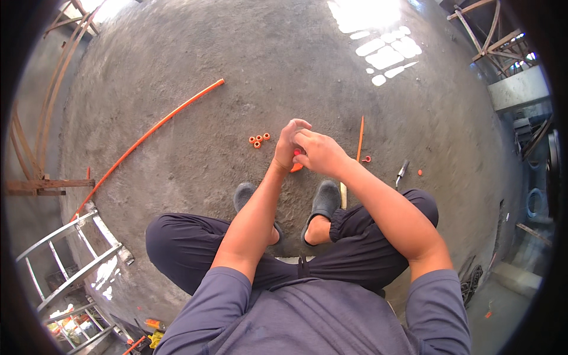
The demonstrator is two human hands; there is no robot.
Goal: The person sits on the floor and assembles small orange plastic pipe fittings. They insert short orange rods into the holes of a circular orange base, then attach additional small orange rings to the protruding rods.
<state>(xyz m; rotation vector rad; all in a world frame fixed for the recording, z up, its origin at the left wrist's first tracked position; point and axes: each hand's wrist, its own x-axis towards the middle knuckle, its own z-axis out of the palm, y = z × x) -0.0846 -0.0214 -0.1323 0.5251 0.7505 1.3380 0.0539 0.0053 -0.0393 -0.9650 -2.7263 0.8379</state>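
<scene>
My left hand (288, 141) and my right hand (319, 150) meet above the floor in front of my feet. Between them shows a small red piece (297, 152), its kind mostly hidden by my fingers. The fingers of both hands are curled together around it, the right thumb close against it. A curved orange piece (296, 168) shows just below my right hand; whether it is held or lies on the floor I cannot tell. Several short orange pipe fittings (258, 139) lie grouped left of my hands. A thin orange pipe length (361, 139) lies to their right.
A long bent orange pipe (157, 127) stretches across the floor at left, near a metal ladder (109, 254). At right lie a small red ring-shaped part (367, 159), a tool with a metal shaft (403, 171) and an orange cap (420, 172). A wooden strip (343, 195) lies beside my right shoe.
</scene>
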